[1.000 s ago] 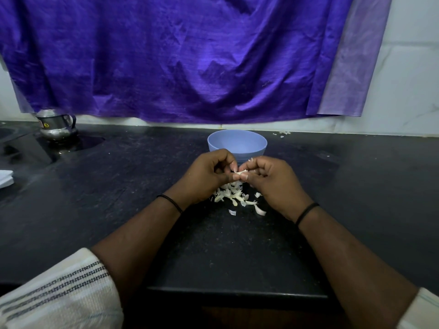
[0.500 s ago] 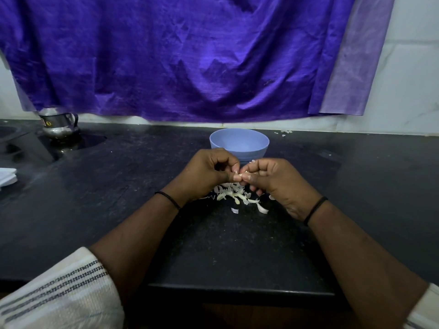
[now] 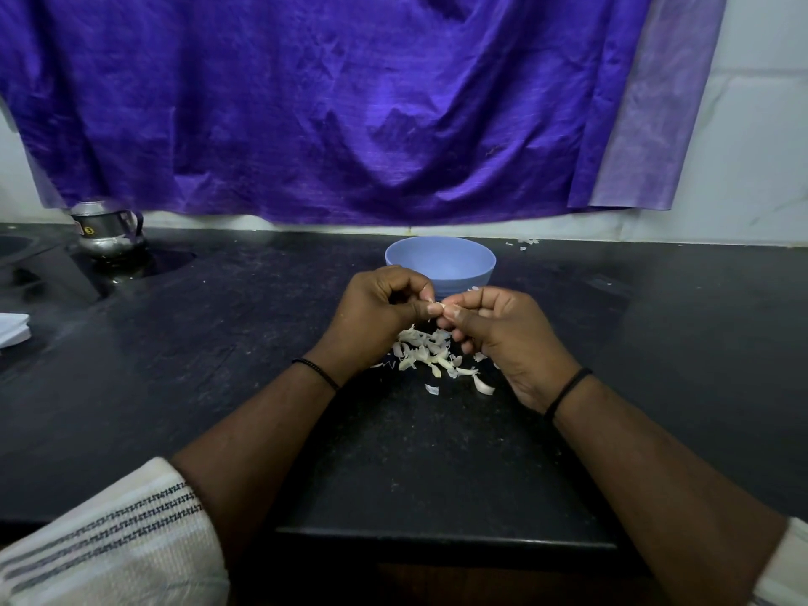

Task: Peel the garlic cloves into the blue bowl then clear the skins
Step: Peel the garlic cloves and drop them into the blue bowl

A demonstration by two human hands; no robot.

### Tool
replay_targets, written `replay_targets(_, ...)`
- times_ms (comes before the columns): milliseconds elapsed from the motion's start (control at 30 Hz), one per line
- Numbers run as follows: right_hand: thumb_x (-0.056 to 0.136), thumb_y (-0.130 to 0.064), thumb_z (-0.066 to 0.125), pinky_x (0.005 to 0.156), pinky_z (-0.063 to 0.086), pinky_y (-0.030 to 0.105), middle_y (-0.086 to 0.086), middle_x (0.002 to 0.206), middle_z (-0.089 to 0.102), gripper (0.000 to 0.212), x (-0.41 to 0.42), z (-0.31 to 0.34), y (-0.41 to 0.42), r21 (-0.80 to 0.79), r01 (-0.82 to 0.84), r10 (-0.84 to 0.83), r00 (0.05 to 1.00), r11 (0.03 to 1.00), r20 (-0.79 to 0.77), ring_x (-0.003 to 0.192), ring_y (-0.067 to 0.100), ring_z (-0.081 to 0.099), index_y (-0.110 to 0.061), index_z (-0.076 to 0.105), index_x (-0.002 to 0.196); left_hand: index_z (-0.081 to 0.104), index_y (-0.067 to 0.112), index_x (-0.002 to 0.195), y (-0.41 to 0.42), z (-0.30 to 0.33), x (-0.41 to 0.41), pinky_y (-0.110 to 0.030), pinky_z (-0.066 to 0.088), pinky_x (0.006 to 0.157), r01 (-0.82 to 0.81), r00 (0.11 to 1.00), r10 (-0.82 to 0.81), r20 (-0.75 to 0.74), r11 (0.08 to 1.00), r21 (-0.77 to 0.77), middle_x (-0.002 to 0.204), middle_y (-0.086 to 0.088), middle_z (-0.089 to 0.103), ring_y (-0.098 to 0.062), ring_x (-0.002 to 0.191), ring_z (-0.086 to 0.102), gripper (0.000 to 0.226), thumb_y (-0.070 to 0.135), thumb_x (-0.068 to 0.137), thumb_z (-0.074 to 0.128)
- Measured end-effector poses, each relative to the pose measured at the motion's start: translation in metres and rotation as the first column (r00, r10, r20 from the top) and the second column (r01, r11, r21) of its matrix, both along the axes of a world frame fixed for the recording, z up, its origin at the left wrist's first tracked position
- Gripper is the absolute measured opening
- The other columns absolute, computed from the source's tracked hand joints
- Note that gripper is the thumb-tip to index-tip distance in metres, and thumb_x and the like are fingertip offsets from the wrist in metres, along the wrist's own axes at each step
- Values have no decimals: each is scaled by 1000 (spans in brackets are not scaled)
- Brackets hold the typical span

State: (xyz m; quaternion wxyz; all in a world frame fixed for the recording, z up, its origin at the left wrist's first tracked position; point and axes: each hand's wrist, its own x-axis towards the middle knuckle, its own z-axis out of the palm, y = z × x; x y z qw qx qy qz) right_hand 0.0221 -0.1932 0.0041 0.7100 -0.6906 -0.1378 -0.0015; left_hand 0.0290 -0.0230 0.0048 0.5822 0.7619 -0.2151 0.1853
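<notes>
Both hands meet above the black counter point(image 3: 218, 365). The left hand point(image 3: 376, 312) and right hand point(image 3: 503, 334) each pinch one small garlic clove point(image 3: 442, 306) between curled fingertips. The blue bowl point(image 3: 440, 264) sits at 12 o'clock from them. White skins point(image 3: 430, 354) lie at 6 o'clock, under the hands.

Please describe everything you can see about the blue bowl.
The blue bowl is round, pale blue, with a smooth matte look like plastic. It stands upright on the black counter, near the back wall under the purple cloth. The visible part of its inside looks bare; the bottom is hidden. The left hand and right hand cover its lower front; contact cannot be told. The garlic skins lie in front of it.
</notes>
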Motion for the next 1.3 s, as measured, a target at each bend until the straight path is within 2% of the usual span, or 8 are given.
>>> replay_targets(167, 90, -4, 68, 58, 48, 20, 5, 79, 74, 6, 2, 2, -4, 119, 6, -2, 999, 993, -40, 63, 8, 59, -11, 69, 89, 67, 0, 80, 2, -2, 3, -19, 43, 54, -27, 999, 26, -30, 998, -61, 66, -8, 58, -9, 56, 48, 10, -3, 78, 77)
replay_targets(367, 88, -1, 70, 59, 52, 20, 11, 87, 76, 12, 2, 4, -4, 90, 24, -24, 1000, 996, 0, 65, 10, 63, -9, 66, 95, 73, -3, 98, -2, -3, 3, -9, 41, 57, -70, 997, 70, -35, 997, -17, 64, 11, 65, 7, 54, 54, 10, 0, 91, 66)
replay_targets(567, 82, 5, 74, 61, 52, 22, 5, 69, 68, 16, 2, 2, -4, -8, 102, -100, 988, 995, 121, 67, 14, 63, -10, 68, 85, 73, 2, 79, -2, -3, 1, -31, 53, 70, -117, 993, 117, -23, 993, 16, 80, -15, 72, -11, 72, 62, 8, 7, 85, 75)
replay_targets(667, 84, 6, 71, 61, 53, 21, 4, 69, 69, 15, 3, 1, -3, -2, 95, -94, 988, 996, 123, 66, 12, 65, -9, 69, 85, 72, -1, 72, -2, -3, 1, -28, 53, 71, -136, 991, 136, -17, 991, 5, 74, -7, 69, -8, 72, 61, 15, 9, 81, 79)
replay_targets(867, 90, 3, 66, 57, 55, 20, 9, 80, 73, 11, 2, 2, -3, 59, 40, -44, 997, 997, 60, 65, 14, 69, -5, 65, 98, 73, -2, 89, -3, 0, -3, -11, 43, 55, -34, 998, 30, -59, 998, -56, 67, 3, 67, 3, 54, 55, 7, 0, 82, 75)
replay_targets(1000, 93, -6, 65, 56, 53, 21, 11, 81, 74, 1, 1, 1, -2, 46, 21, -23, 999, 999, 36, 61, 15, 67, -7, 65, 94, 74, 3, 94, -1, 0, -1, -11, 40, 53, -8, 999, 5, -50, 998, -69, 66, 3, 63, 2, 51, 50, 11, 1, 83, 75)
replay_targets(1100, 95, -10, 64, 54, 48, 18, 6, 77, 73, 4, 2, 0, -4, 31, 25, -26, 999, 999, 25, 59, 9, 60, -10, 66, 91, 74, 10, 90, 0, 0, 0, -13, 40, 53, 9, 998, -14, -61, 997, -83, 73, -5, 62, 1, 54, 49, 14, 1, 80, 77)
replay_targets(1300, 93, -10, 65, 54, 44, 18, 0, 74, 70, 7, 3, 2, -3, 58, -10, 12, 999, 998, -43, 59, 5, 54, -13, 68, 88, 71, 8, 86, -1, 1, -1, -14, 43, 57, 13, 999, -16, -41, 996, -90, 74, -1, 64, -1, 59, 53, 15, -2, 78, 78)
